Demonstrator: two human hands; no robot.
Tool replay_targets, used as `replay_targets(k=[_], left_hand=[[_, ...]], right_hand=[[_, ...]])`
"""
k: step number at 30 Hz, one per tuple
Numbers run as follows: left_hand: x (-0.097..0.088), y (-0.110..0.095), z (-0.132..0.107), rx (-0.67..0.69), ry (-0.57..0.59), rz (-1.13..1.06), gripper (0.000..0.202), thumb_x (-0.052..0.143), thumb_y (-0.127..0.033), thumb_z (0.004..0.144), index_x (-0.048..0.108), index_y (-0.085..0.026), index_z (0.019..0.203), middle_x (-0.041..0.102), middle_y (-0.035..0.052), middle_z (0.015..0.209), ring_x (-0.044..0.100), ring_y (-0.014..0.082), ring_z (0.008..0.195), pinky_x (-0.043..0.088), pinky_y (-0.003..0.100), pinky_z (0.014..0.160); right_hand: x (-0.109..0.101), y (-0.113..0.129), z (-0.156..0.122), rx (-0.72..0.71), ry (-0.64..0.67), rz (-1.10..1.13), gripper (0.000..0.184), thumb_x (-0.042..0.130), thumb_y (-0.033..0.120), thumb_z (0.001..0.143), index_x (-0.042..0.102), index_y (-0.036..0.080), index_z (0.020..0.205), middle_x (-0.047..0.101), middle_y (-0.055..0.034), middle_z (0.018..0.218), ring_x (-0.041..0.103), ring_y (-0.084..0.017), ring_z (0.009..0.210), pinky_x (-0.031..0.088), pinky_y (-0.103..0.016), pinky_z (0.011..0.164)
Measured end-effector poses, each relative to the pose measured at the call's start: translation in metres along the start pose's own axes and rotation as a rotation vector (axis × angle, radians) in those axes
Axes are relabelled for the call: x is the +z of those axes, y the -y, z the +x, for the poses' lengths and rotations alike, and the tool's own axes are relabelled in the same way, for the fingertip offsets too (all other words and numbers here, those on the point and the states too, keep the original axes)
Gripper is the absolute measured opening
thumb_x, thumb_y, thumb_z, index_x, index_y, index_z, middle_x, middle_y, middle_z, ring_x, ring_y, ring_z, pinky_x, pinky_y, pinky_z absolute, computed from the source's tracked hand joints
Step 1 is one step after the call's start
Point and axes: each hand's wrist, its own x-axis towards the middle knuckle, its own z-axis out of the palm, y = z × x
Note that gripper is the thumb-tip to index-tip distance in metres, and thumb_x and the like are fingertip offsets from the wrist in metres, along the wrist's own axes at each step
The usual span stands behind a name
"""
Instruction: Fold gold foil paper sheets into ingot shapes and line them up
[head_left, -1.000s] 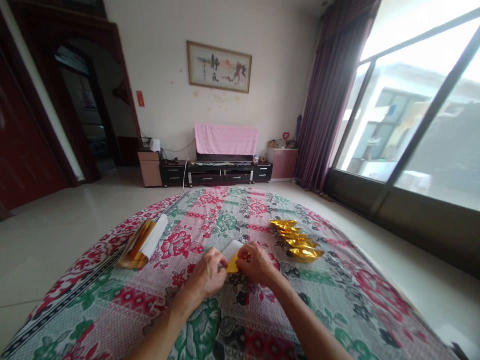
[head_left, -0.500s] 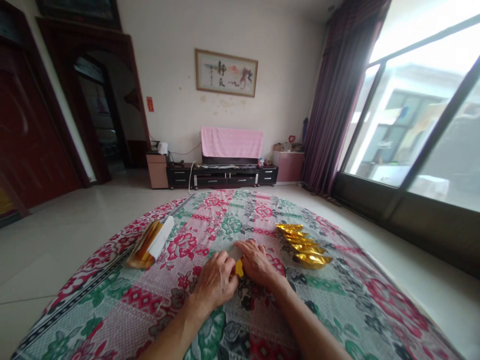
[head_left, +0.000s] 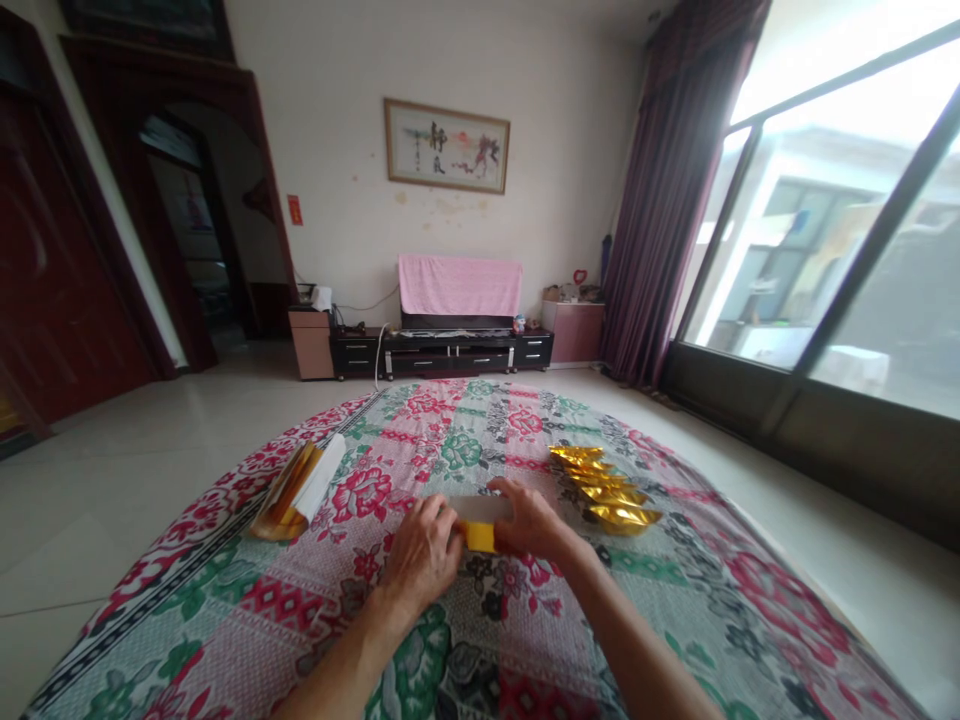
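A sheet of paper (head_left: 480,537), pale on its far part and golden yellow on a folded near strip, lies between my hands on the patterned cloth (head_left: 450,630). My left hand (head_left: 426,548) grips its left end, fingers bent over it. At the right end my right hand (head_left: 526,517) holds the same sheet, with its fingers curled around the edge. Shiny gold folded-foil ingots (head_left: 619,517) stand in a row to the right of my right hand. Off to the left rests a stack of gold and white paper sheets (head_left: 296,490).
Beyond the cloth-covered surface stands a low black TV cabinet (head_left: 450,358), with a pink cloth (head_left: 461,285) draped over the screen. Purple curtains (head_left: 649,200) and a large window (head_left: 832,230) are on the right. A dark red door (head_left: 82,250) is at the left.
My hands have moved apart along the sheet, so more of its pale part and the yellow strip show. The ingots and the stack stay in place; the view has shifted slightly.
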Motion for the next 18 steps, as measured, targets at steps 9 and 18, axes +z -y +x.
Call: replay_targets(k=[9, 18], left_hand=[[0.011, 0.006, -0.002, 0.064, -0.017, -0.073, 0.025, 0.037, -0.011, 0.083, 0.061, -0.017, 0.089, 0.058, 0.0075, 0.097, 0.054, 0.0182, 0.091, 0.045, 0.031, 0.083], [0.011, 0.007, 0.0, 0.093, 0.032, -0.118, 0.03, 0.033, -0.012, 0.085, 0.06, -0.016, 0.098, 0.059, 0.0076, 0.102, 0.054, 0.0177, 0.096, 0.044, 0.03, 0.086]], right_hand=[[-0.001, 0.007, 0.001, 0.209, 0.018, 0.107, 0.045, 0.057, 0.015, 0.058, 0.063, 0.018, 0.103, 0.068, -0.0032, 0.083, 0.06, -0.015, 0.072, 0.041, -0.02, 0.06], [0.018, 0.023, -0.001, 0.302, -0.084, 0.11, 0.044, 0.055, 0.023, 0.066, 0.059, 0.015, 0.11, 0.068, -0.0067, 0.082, 0.061, -0.015, 0.071, 0.039, -0.02, 0.06]])
